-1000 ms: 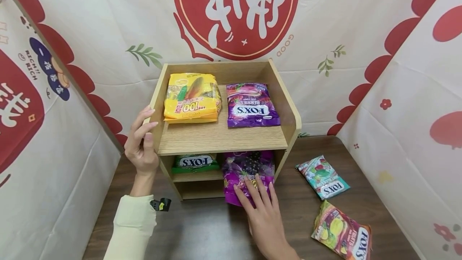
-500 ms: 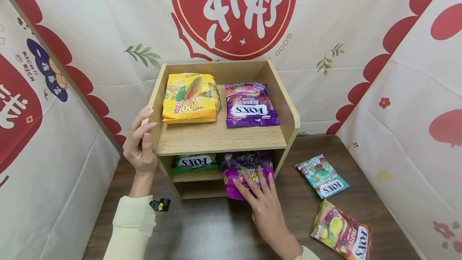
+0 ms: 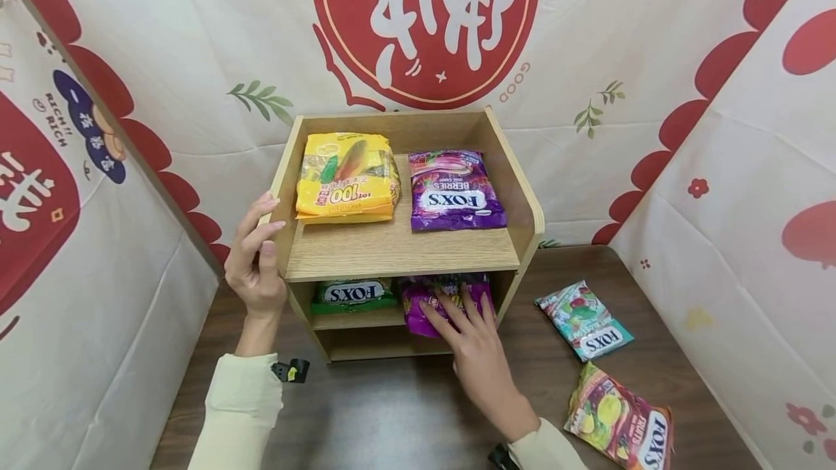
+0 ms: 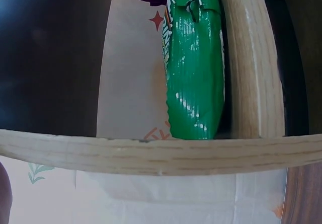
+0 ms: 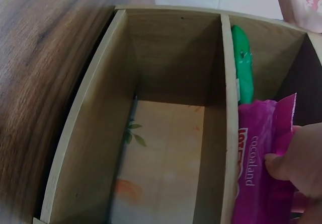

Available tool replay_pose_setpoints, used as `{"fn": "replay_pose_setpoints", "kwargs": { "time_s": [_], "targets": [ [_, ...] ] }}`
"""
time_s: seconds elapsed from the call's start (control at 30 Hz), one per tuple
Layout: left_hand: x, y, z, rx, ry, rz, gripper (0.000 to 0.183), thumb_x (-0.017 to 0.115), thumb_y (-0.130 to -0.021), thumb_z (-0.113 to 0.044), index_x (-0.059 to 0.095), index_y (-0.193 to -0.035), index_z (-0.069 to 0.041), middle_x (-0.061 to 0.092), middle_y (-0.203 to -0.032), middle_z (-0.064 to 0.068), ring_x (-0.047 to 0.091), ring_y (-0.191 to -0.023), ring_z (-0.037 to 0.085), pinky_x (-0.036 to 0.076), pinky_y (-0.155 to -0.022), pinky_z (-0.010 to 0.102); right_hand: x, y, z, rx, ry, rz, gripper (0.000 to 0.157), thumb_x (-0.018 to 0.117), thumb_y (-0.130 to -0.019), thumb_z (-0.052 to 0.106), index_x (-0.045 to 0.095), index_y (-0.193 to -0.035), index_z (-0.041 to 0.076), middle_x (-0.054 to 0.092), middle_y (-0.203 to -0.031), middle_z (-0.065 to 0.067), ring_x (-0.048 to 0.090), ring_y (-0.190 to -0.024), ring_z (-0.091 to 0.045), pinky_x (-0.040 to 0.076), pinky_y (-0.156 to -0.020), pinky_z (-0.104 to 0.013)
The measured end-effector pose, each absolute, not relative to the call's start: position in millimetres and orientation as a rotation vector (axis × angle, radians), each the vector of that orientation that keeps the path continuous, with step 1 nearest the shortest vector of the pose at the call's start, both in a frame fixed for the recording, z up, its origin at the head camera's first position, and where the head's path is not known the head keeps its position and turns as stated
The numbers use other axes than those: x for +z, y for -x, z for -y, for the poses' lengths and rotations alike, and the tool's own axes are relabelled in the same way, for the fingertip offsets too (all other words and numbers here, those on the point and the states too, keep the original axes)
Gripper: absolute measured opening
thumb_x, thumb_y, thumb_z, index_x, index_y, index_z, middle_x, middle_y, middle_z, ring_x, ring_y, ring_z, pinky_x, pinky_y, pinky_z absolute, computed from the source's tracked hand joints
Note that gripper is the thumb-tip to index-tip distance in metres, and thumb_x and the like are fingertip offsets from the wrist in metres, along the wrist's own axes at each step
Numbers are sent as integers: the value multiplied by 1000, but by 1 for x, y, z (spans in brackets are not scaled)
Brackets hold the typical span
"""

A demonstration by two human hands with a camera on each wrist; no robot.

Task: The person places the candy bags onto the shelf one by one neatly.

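My right hand [image 3: 480, 361] lies with spread, straight fingers on the front of a purple Cocoaland candy bag [image 3: 414, 299], which sits on the right side of the wooden shelf unit's middle level. In the right wrist view the thumb touches the same purple bag [image 5: 254, 183], and the other fingers are mostly hidden. My left hand [image 3: 257, 267] holds the front edge of the left side panel of the shelf unit [image 3: 405, 256], its fingertips bent over that edge. A green Fox's bag [image 3: 353, 292] sits left of the purple one.
On the top shelf are a yellow candy bag [image 3: 346, 180] and a purple Fox's Berries bag [image 3: 457, 194]. A teal Fox's bag [image 3: 583, 319] and a Fox's Fruits bag [image 3: 617, 415] lie on the brown table [image 3: 366, 419], right of the unit. Printed cloth [image 3: 215, 42] hangs around.
The right hand has moved forward with the purple Cocoaland bag, which now sits deeper in the middle level. The left hand stays on the side panel.
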State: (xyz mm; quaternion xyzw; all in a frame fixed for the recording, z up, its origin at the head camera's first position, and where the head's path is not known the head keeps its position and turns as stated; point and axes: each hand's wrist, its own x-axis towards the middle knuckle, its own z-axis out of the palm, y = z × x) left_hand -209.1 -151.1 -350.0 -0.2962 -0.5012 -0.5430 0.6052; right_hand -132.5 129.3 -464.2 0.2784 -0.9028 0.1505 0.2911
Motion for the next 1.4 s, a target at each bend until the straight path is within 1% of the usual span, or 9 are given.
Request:
{"fn": "replay_pose_setpoints", "kwargs": {
  "time_s": [0.33, 0.7, 0.8, 0.9, 1.0, 1.03, 1.1, 1.23, 1.4],
  "targets": [
    [-350, 209, 150, -1254, 679, 1167, 40, 59, -92, -28, 62, -80, 10, 64, -96, 32, 60, -101, 44, 44, -94, 58, -466, 147, -130, 367, -747, 2362, 88, 62, -65, -23, 51, -139, 24, 48, -142, -6, 38, -131, -43, 24, -106, -64],
    [-352, 208, 150, -1252, 680, 1171, 39, 59, -92, -27, 61, -79, 11, 63, -96, 33, 59, -101, 45, 45, -94, 57, -471, 163, -142, 335, -812, 2408, 81, 61, -73, -17, 49, -141, 24, 43, -146, -6, 26, -139, -36, 19, -110, -61],
    [-352, 209, 149, -1254, 684, 1168, 39, 59, -91, -26, 62, -79, 11, 63, -96, 33, 59, -100, 46, 44, -94, 58, -474, 162, -143, 308, -818, 2402, 71, 60, -79, -7, 47, -142, 23, 39, -148, -7, 23, -140, -35, 16, -111, -61],
    [-352, 209, 149, -1255, 686, 1166, 39, 59, -91, -26, 62, -80, 11, 63, -96, 33, 59, -100, 46, 45, -94, 57, -478, 156, -140, 321, -794, 2362, 45, 47, -96, 13, 51, -140, 21, 41, -147, -9, 25, -139, -37, 16, -108, -65],
    [-352, 209, 149, -1253, 684, 1169, 40, 59, -92, -27, 62, -80, 10, 63, -96, 33, 59, -100, 46, 45, -94, 57, -481, 145, -134, 352, -754, 2331, 40, 35, -102, 26, 55, -136, 20, 45, -144, -12, 29, -136, -42, 16, -105, -70],
    [-352, 208, 149, -1252, 683, 1172, 40, 59, -92, -28, 62, -80, 10, 63, -96, 33, 59, -100, 46, 45, -94, 57, -482, 141, -132, 365, -743, 2324, 40, 35, -102, 28, 55, -136, 19, 46, -143, -12, 31, -135, -43, 17, -104, -71],
    [-352, 208, 150, -1249, 682, 1174, 41, 59, -92, -29, 62, -80, 10, 63, -97, 33, 59, -101, 46, 45, -94, 57, -484, 134, -130, 379, -725, 2333, 40, 45, -99, 26, 54, -137, 18, 45, -143, -12, 30, -134, -45, 16, -104, -71],
    [-351, 208, 151, -1242, 681, 1172, 42, 59, -92, -29, 62, -80, 10, 63, -97, 33, 59, -100, 45, 45, -94, 57, -488, 125, -127, 378, -698, 2392, 53, 60, -89, 21, 49, -141, 18, 39, -148, -13, 23, -138, -45, 14, -106, -69],
    [-350, 208, 151, -1240, 682, 1170, 42, 59, -93, -30, 62, -80, 10, 63, -97, 33, 59, -100, 45, 45, -94, 57, -494, 124, -128, 350, -695, 2432, 61, 65, -85, 18, 46, -143, 19, 34, -151, -14, 17, -140, -44, 16, -105, -69]
  ]
}}
